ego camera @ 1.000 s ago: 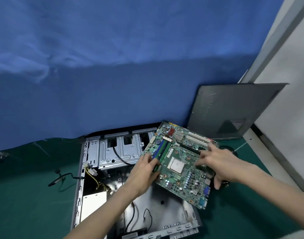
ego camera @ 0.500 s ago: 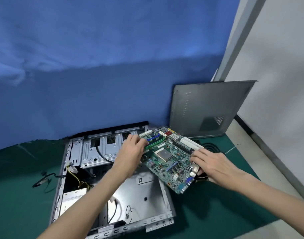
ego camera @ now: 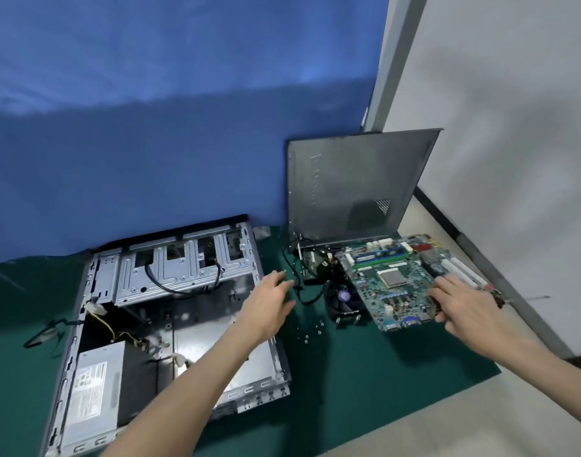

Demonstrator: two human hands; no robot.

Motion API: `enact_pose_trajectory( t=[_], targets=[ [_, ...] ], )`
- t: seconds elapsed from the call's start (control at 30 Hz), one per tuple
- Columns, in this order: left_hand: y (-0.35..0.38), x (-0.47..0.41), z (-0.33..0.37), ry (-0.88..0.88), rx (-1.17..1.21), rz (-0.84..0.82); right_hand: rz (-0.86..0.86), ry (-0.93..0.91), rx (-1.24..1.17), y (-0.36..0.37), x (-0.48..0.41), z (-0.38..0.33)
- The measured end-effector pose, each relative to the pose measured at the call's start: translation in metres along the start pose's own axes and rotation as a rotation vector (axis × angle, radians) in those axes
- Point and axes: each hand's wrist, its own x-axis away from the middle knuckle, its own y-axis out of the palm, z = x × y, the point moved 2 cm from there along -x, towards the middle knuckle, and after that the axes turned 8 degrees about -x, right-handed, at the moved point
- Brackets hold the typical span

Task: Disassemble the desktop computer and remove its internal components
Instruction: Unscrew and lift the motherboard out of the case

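The green motherboard point(ego camera: 391, 285) lies tilted on the right of the green mat point(ego camera: 365, 374), its left edge resting over a black cooler fan point(ego camera: 343, 301). My right hand point(ego camera: 464, 305) grips the board's right front edge, fingers curled at it. Over the right rim of the open computer case point(ego camera: 94, 291) hovers my left hand point(ego camera: 269, 301), fingers relaxed and holding nothing. Inside the case a grey power supply point(ego camera: 91, 390) sits at the front left and a metal drive cage point(ego camera: 183, 268) at the back.
The grey side panel point(ego camera: 355, 186) leans upright against the blue backdrop behind the motherboard. Several small screws point(ego camera: 310, 329) lie on the mat between case and fan. A black cable point(ego camera: 299, 288) curls by the fan, and another loose cable point(ego camera: 48, 331) lies left of the case.
The motherboard went from above the case to the right and now rests on the mat over the fan. My left hand let go of it; my right hand stayed on its edge.
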Motion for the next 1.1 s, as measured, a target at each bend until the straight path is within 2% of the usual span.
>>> enact_pose_trajectory(
  t=[0.1, 0.27, 0.43, 0.77, 1.1],
  targets=[
    [0.018, 0.005, -0.003, -0.011, -0.084, -0.048, -0.009, 0.134, -0.023, 0.024, 0.011, 0.013],
    [0.028, 0.008, -0.010, 0.043, -0.141, 0.029, -0.138, 0.402, 0.009, 0.056, 0.016, 0.022],
    [0.034, 0.011, -0.009, 0.066, -0.138, 0.097, -0.236, 0.532, 0.047, 0.083, 0.012, 0.013],
    [0.036, 0.014, -0.009, 0.099, -0.141, 0.160, -0.342, 0.595, 0.009, 0.135, 0.007, -0.019],
    [0.035, 0.020, -0.008, 0.089, -0.156, 0.109, -0.404, 0.576, -0.072, 0.131, -0.001, -0.014]
  ],
)
